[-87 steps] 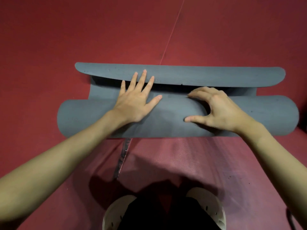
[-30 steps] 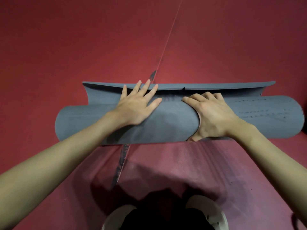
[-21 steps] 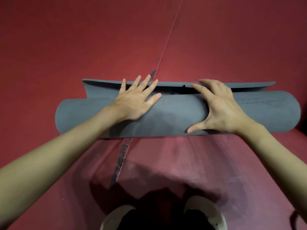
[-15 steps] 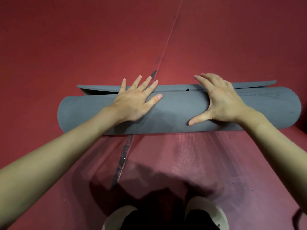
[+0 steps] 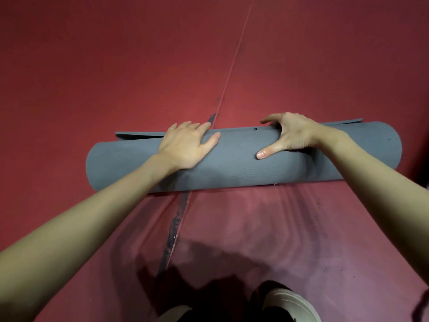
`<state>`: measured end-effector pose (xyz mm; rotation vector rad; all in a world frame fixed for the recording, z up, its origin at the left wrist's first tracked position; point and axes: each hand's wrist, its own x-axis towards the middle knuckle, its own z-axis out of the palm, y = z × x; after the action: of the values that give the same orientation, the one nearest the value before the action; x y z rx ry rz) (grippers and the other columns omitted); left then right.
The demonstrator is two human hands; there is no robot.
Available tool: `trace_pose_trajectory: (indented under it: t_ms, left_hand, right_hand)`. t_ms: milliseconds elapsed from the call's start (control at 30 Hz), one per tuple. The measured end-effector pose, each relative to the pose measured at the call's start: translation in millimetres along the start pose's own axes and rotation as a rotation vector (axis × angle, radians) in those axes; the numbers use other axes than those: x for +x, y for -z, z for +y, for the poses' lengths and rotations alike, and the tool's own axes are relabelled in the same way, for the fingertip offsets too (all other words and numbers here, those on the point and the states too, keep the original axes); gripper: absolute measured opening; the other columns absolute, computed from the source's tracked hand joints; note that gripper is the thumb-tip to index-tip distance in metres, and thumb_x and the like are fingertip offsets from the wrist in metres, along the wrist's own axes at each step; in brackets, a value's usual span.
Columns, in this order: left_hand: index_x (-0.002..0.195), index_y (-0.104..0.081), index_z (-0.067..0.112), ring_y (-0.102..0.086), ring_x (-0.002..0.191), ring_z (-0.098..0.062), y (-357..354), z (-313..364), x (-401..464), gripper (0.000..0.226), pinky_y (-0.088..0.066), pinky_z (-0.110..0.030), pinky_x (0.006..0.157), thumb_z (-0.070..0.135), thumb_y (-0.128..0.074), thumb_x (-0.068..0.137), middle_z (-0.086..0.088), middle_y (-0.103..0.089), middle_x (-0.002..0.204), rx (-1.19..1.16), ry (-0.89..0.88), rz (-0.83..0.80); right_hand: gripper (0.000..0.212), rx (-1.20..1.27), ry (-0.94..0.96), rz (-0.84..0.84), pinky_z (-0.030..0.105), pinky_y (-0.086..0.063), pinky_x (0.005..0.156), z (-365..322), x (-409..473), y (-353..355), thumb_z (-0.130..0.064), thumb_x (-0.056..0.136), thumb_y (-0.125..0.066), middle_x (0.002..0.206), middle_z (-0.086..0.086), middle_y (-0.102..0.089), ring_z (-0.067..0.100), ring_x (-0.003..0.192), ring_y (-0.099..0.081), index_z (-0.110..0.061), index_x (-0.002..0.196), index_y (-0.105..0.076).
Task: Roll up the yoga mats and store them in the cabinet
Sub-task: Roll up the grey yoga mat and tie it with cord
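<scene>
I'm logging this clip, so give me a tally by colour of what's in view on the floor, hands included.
Grey: 1, the rolled yoga mat
Red: 1, the floor mat
White: 2, the shoes and
Bare hands: 2, the left hand and the right hand, both on the roll
Total: 6

The floor (image 5: 116, 66) is red all over. A thin line (image 5: 234, 54) runs across it from the top toward the middle. Lower down, a dark strip (image 5: 174, 228) runs along the same line. The part of the floor nearest the camera looks more pink and has soft wrinkles (image 5: 290, 217). A dark shadow (image 5: 209, 275) lies at the bottom.
</scene>
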<state>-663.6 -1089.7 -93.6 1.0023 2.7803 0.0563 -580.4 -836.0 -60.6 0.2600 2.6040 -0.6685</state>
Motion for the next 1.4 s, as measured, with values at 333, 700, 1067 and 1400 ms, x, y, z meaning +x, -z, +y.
trace_pose_trajectory:
  t_ms: [333,700,1067,1400]
  left_hand:
    - [0.113,-0.059,0.019,-0.056,0.107,-0.033,4.1,-1.8,9.3,0.056,-0.041,-0.041,0.088,0.06,-0.026,0.095,-0.014,-0.063,0.108,-0.039,0.021,-0.001]
    - [0.099,-0.058,0.008,-0.057,0.098,-0.037,3.0,5.7,-6.5,0.052,-0.044,-0.043,0.082,0.053,-0.031,0.097,-0.018,-0.064,0.098,0.02,-0.028,0.118]
    - [0.135,-0.043,0.017,-0.054,0.117,-0.029,34.7,103.4,28.8,0.089,-0.042,-0.039,0.094,0.082,-0.046,0.075,-0.008,-0.056,0.128,-0.061,-0.338,-0.262]
    - [0.149,-0.02,0.012,-0.046,0.124,-0.036,9.6,249.5,37.1,0.133,-0.04,-0.048,0.098,0.087,-0.065,0.048,-0.013,-0.045,0.138,0.026,-0.405,-0.141]
  right_hand:
    - [0.098,0.104,0.041,0.096,0.04,-0.055,0.083,5.3,2.9,-0.9,-0.09,0.023,-0.069,0.089,-0.005,-0.072,0.015,0.087,-0.066,-0.023,0.095,-0.07]
    - [0.114,-0.186,0.012,0.344,0.04,-0.026,0.107,19.6,-49.1,-19.3,-0.093,0.046,-0.043,0.125,0.005,-0.059,0.025,0.121,-0.049,-0.018,0.132,-0.053]
    - [0.078,-0.163,-0.238,0.702,0.051,-0.033,0.104,111.2,-138.2,-32.2,-0.047,0.072,-0.08,0.135,0.024,-0.045,0.042,0.125,-0.042,-0.006,0.132,-0.051]
    - [0.042,0.176,-0.717,0.837,0.048,-0.039,0.092,148.4,-218.0,-113.2,-0.011,0.079,-0.067,0.111,0.027,-0.05,0.043,0.109,-0.046,0.001,0.115,-0.051]
